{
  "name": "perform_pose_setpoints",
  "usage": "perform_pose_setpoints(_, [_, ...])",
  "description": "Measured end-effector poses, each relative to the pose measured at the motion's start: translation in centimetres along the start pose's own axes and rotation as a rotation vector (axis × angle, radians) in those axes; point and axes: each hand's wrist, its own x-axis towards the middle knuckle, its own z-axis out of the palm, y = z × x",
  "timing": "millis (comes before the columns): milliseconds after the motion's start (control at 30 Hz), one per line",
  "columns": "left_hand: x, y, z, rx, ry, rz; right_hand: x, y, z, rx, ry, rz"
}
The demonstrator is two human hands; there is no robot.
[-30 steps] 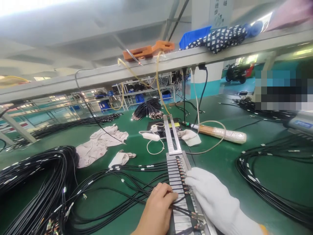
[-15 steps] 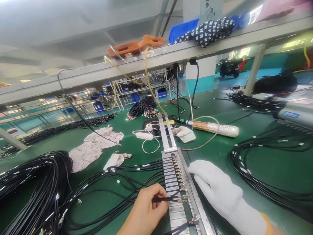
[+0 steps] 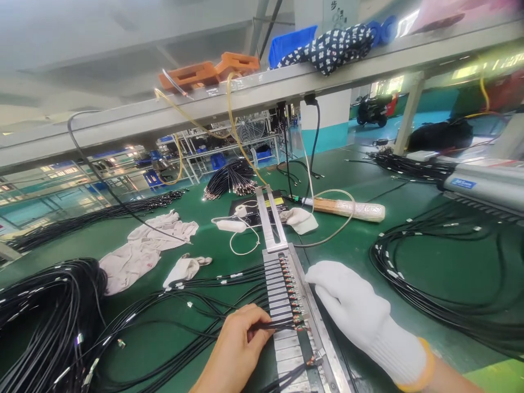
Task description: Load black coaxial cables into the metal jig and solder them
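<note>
My left hand [image 3: 241, 341], bare, is closed in a pinch round a few thin black cables [image 3: 282, 326] above the left side of a slotted metal fixture [image 3: 289, 357]. The cables' ends, with small connectors [image 3: 302, 322], reach the fixture's right-hand rail. Farther up, a row of similar connectors [image 3: 289, 278] sits side by side in the slots, their cables running off to the left. One more group of cable ends [image 3: 313, 360] lies across the near part. My right hand [image 3: 352, 311], in a white knitted glove, has its fingers closed by the fixture's right edge; whatever they hold is hidden.
Black cable bundles lie at left [image 3: 53, 295], in back [image 3: 231, 177] and in a coil at right [image 3: 393, 262]. Cloths [image 3: 139, 251], a white power adapter [image 3: 231, 225] and a wrapped bar [image 3: 347, 208] lie behind. A grey shelf beam [image 3: 196, 101] crosses overhead.
My left hand has moved slightly up along the fixture, and the pinched cables' connectors now lie closer to the seated row. The gloved right hand stays beside the rail. The view has shifted slightly.
</note>
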Motion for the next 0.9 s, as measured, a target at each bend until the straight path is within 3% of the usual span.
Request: perform_pose_setpoints(900, [0.66,0.93,-0.47,0.174,0.002,0.07,0.27,-0.44,-0.19,0.017,0.067,-0.029])
